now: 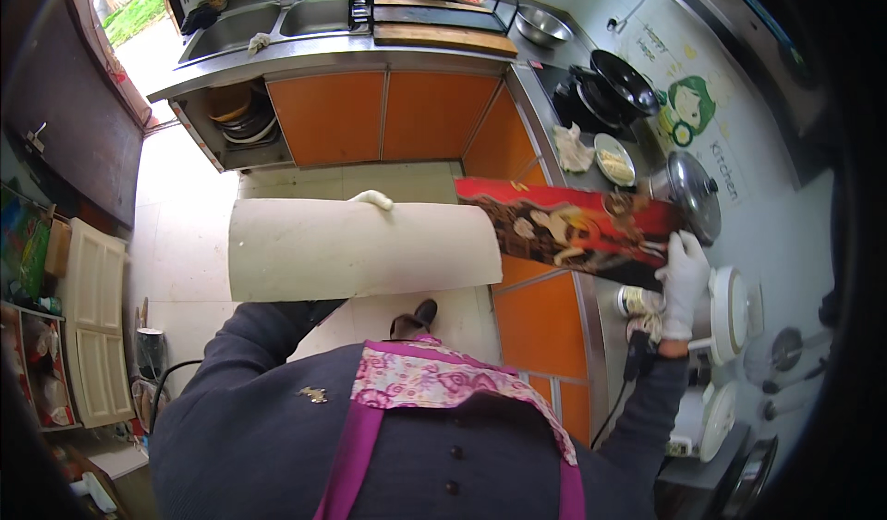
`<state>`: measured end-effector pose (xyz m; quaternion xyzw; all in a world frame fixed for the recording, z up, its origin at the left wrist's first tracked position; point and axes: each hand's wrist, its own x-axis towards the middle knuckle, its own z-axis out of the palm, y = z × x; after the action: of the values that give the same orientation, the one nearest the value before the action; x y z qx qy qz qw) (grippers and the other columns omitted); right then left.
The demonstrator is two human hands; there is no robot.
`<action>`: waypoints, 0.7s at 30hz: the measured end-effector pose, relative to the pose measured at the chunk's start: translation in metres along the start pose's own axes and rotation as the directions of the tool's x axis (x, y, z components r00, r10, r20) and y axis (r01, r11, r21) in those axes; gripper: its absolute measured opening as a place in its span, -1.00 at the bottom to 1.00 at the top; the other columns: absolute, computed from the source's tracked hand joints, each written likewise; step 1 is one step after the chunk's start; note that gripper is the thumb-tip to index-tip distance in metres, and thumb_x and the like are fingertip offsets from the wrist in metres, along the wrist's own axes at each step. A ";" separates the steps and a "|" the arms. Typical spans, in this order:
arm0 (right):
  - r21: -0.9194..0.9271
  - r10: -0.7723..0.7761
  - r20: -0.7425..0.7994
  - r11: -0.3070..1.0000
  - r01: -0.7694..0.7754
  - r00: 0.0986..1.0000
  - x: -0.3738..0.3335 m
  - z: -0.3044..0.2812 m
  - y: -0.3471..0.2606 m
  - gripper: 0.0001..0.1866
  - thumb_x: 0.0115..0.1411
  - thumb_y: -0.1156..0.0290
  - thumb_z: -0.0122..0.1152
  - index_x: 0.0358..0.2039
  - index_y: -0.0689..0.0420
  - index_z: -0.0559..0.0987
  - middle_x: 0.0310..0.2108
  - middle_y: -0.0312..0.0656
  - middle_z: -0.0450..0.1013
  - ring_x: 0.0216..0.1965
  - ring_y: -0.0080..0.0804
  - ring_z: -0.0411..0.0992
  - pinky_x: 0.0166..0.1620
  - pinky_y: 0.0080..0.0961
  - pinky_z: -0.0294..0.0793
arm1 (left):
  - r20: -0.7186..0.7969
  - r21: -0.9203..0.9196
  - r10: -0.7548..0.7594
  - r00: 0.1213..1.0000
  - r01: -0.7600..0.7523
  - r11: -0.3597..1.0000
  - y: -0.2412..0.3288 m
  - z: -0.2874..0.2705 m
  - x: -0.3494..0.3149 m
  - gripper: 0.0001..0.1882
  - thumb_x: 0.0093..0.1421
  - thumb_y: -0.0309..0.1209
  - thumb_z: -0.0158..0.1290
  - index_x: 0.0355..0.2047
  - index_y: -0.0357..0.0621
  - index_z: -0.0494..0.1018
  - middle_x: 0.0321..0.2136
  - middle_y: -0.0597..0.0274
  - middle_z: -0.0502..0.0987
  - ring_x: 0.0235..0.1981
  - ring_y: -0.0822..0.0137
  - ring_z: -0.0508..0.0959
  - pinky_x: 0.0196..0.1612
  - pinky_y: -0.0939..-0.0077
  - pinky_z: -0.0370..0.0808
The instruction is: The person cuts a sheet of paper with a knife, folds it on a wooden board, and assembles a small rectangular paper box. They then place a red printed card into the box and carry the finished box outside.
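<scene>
Across the middle of the head view I hold a long pale board, slightly bowed, with its plain side facing me. The white-gloved fingers of my left hand hook over its far edge; the rest of that hand is hidden beneath it. To the right is a long, flat red panel with a printed picture, held at its right end by my white-gloved right hand. Its left part runs up to the pale board's right end; whether the two are joined I cannot tell.
Orange cabinets stand ahead under a double sink. Along the right counter are black pans, a plate of food, a lidded pot and a white rice cooker. A cream cabinet stands left.
</scene>
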<state>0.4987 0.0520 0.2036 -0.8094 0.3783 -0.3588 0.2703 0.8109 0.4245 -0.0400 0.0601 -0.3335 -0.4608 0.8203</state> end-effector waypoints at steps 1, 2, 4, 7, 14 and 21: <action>0.020 -0.006 0.032 1.000 0.005 0.999 0.024 0.027 -0.008 -0.74 0.30 0.32 0.11 -0.22 0.27 0.61 -0.56 -0.24 0.50 -0.75 -0.58 0.33 -0.65 -0.58 0.30 | -0.006 0.021 0.037 0.999 -0.037 0.999 0.010 -0.009 0.001 -0.53 0.35 -0.19 -0.04 0.07 -0.36 0.37 -0.01 -0.30 0.48 0.02 -0.08 0.55 0.07 0.00 0.53; 0.067 -0.017 0.072 0.998 0.012 0.997 0.049 0.055 -0.016 -0.74 0.28 0.31 0.10 -0.26 0.25 0.61 -0.59 -0.26 0.50 -0.76 -0.58 0.33 -0.66 -0.57 0.30 | -0.060 0.067 0.063 0.996 -0.059 0.996 0.018 -0.018 -0.001 -0.53 0.33 -0.20 -0.03 0.08 -0.35 0.37 0.00 -0.29 0.49 0.02 -0.09 0.55 0.07 0.00 0.52; 0.057 -0.022 0.108 0.998 0.016 0.994 0.103 0.109 -0.028 -0.75 0.26 0.31 0.09 -0.34 0.24 0.62 -0.63 -0.26 0.50 -0.76 -0.56 0.36 -0.67 -0.54 0.31 | -0.155 0.166 0.119 0.981 -0.093 0.982 0.033 -0.032 0.000 -0.52 0.31 -0.23 -0.01 0.10 -0.34 0.38 0.02 -0.26 0.49 0.01 -0.11 0.55 0.08 -0.01 0.51; 0.119 -0.096 0.142 0.990 0.079 0.985 0.178 0.182 -0.036 -0.75 0.23 0.31 0.12 -0.38 0.25 0.61 -0.66 -0.23 0.48 -0.77 -0.52 0.40 -0.67 -0.53 0.35 | -0.539 -0.160 -0.258 0.802 0.203 0.966 0.075 -0.059 0.025 -0.52 0.31 -0.15 -0.04 0.08 -0.27 0.41 0.04 -0.23 0.49 0.03 -0.12 0.52 0.09 -0.10 0.46; 0.204 -0.199 0.005 0.960 0.194 0.980 0.347 0.273 -0.056 -0.72 0.28 0.40 0.01 -0.07 0.20 0.57 -0.52 -0.12 0.59 -0.64 -0.34 0.55 -0.60 -0.44 0.47 | -0.325 -0.511 -0.500 0.803 0.295 0.807 0.116 -0.068 0.151 -0.29 0.13 -0.09 0.03 0.22 -0.27 0.32 0.03 -0.23 0.52 -0.01 -0.18 0.54 0.04 -0.18 0.42; -0.398 -0.549 -0.180 0.799 0.450 0.816 0.431 0.311 -0.089 -0.80 0.30 0.28 0.08 -0.17 0.02 0.60 -0.43 -0.05 0.58 -0.41 -0.06 0.57 -0.36 -0.16 0.51 | -0.228 -0.637 -0.590 0.774 0.340 0.692 0.139 -0.135 0.241 -0.27 0.17 -0.06 0.03 0.25 -0.26 0.28 0.03 -0.29 0.50 -0.06 -0.20 0.56 0.00 -0.22 0.45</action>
<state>0.9767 -0.1937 0.2439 -0.8539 0.2395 -0.4607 -0.0355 1.0767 0.2833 0.0302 -0.0028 0.0274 -0.7109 0.7028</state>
